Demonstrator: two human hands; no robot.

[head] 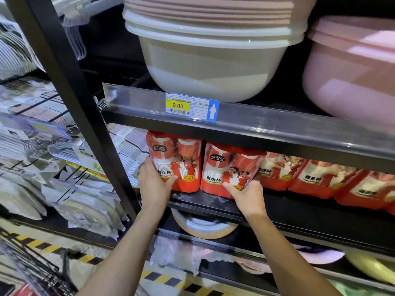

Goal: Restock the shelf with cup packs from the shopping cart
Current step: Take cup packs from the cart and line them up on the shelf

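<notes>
A shop aisle with black steel racking: white basins (205,67) sit on the upper level above a price tag (188,106), and the middle shelf (288,210) carries a row of red cup packs (320,176). The cart (32,268) shows as wire mesh at 8 o'clock.

The step in hand looks like seating two packs at the shelf's left end. The left grip (155,182) curls round the lower left side of the left pack (175,163), thumb across its front. That pack stands upright at 1 o'clock from the hand. The right grip (245,193) clasps the lower right corner of the right pack (228,167), which leans a little and lies at 11 o'clock from the hand. The two packs stand just beside each other, the row at 3 o'clock.

The next move likely calls for pushing both back level with the row, straightening the right one, then letting go and reaching to the cart.
</notes>
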